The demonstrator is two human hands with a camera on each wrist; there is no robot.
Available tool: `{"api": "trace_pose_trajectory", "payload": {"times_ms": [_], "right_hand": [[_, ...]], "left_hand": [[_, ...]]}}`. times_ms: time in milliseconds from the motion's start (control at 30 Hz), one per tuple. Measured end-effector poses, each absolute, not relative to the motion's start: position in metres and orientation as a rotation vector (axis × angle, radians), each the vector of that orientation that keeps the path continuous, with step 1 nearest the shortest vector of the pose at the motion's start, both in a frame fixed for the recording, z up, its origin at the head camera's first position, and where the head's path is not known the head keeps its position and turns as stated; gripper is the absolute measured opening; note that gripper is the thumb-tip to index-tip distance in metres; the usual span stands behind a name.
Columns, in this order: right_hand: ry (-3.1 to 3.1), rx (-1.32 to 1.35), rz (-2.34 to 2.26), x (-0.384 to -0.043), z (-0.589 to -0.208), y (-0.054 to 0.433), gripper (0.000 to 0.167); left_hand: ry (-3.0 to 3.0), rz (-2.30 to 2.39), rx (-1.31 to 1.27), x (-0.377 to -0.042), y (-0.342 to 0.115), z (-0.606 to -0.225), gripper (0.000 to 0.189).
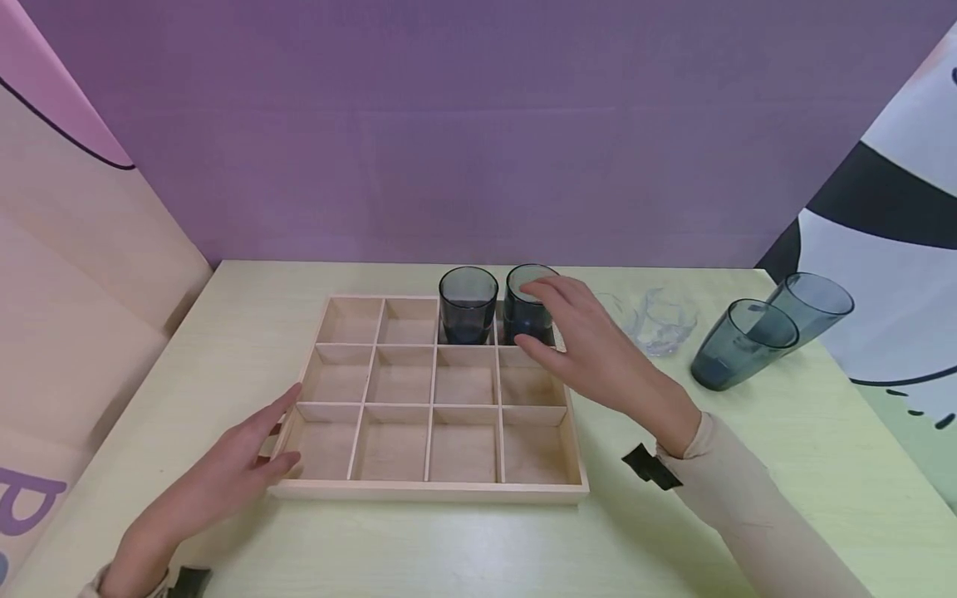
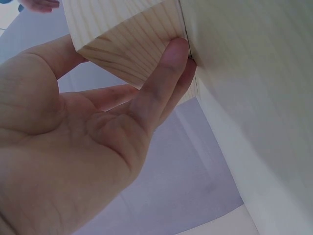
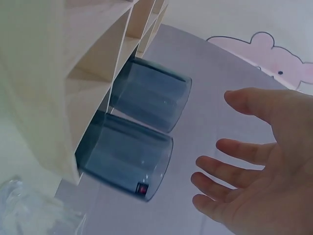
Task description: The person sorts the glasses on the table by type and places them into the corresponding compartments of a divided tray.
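Observation:
A pale wooden divided box (image 1: 429, 492) lies on the table, its compartments in three rows. My left hand (image 1: 224, 473) holds its front left corner, the thumb lapping over the side wall; in the left wrist view, fingertips (image 2: 175, 51) press the outer wood low down near the tabletop. Two dark blue-grey glasses stand upright in the back row: one glass (image 1: 468, 306) in the third compartment, another glass (image 3: 129, 156) in the back right corner. Beside the corner glass hovers my right hand (image 1: 586, 345), fingers spread and apart from it in the right wrist view.
Two more tinted glasses stand on the right of the table, a nearer glass (image 1: 740, 345) and a farther glass (image 1: 818, 303). Between them and the box are clear glasses (image 1: 665, 322), partly behind my right hand. A purple panel (image 1: 478, 141) rises at the table's back edge.

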State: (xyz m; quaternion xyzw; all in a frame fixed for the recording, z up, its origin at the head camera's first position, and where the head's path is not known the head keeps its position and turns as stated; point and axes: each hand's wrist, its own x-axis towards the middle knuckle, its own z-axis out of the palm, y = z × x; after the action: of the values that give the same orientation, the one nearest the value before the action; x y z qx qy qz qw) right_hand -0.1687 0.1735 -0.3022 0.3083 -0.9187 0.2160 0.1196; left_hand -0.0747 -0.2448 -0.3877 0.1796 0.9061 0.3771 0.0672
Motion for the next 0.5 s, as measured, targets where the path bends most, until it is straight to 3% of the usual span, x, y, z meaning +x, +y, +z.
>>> {"api": "trace_pose_trajectory", "payload": {"times_ms": [500], "right_hand": [[-2.678,0.723,0.684,-0.16,-0.312,0.215,0.048]], "left_hand": [[2.718,1.14,0.527,-0.072,-0.247,-0.387,0.078]]}}
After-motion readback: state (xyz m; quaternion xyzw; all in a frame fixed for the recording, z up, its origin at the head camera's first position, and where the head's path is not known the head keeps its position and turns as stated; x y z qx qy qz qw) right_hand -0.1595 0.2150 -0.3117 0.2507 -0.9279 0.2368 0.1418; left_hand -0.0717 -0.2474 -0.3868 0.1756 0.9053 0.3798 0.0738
